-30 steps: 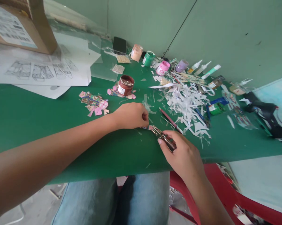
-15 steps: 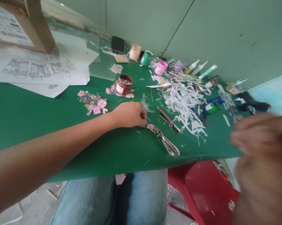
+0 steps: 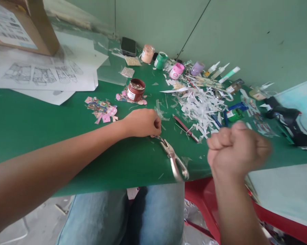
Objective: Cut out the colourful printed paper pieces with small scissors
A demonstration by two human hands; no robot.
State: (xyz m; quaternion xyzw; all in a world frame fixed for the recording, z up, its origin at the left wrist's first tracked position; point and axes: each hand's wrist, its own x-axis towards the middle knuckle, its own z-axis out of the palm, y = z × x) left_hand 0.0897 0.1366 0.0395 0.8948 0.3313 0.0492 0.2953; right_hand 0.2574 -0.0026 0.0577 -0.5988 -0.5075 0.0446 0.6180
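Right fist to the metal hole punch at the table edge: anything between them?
Nothing visible. The right hand is a closed fist held above the green table, right of the silver metal hole punch. Only bare green surface and tiny paper flecks lie between. The left hand sits at the punch's far tip.

Shiny metal hole punch [image 3: 175,160], matt green table cover [image 3: 41,126], probably felt, white paper scraps [image 3: 201,105]

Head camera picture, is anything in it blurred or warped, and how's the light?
Head view: the right hand, clenched in a fist above the table edge, is smeared by motion blur; the left hand and the metal punch beside it are sharp. The green table bows toward the edges from wide-angle distortion. Light is soft and even, shadows faint, with no strong glare.
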